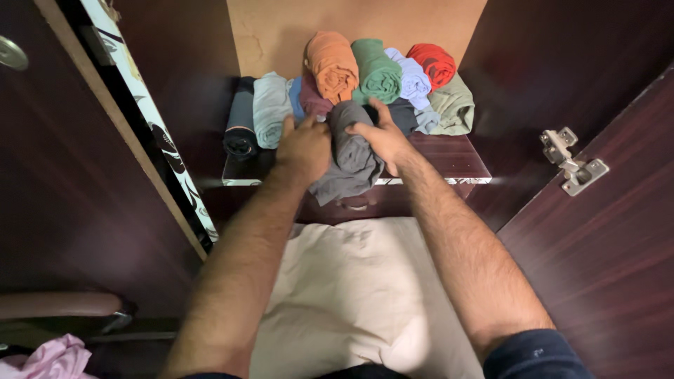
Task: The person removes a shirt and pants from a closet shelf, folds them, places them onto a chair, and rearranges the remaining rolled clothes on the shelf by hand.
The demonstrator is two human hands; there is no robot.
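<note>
A single head-worn camera is looking down and forward from the person's own eye level into an open wardrobe, facing the back wall squarely. It is sitting close: both forearms are filling the lower half of the picture (reaching up from the bottom edge), and the shelf (460, 160) front edge is crossing mid-frame. The open doors are framing both sides. No second view is sharing this scene.

grey roll (349, 151) soft matt cloth; shelf (456, 160) glossy dark wood; hinge (572, 163) shiny metal.
</note>
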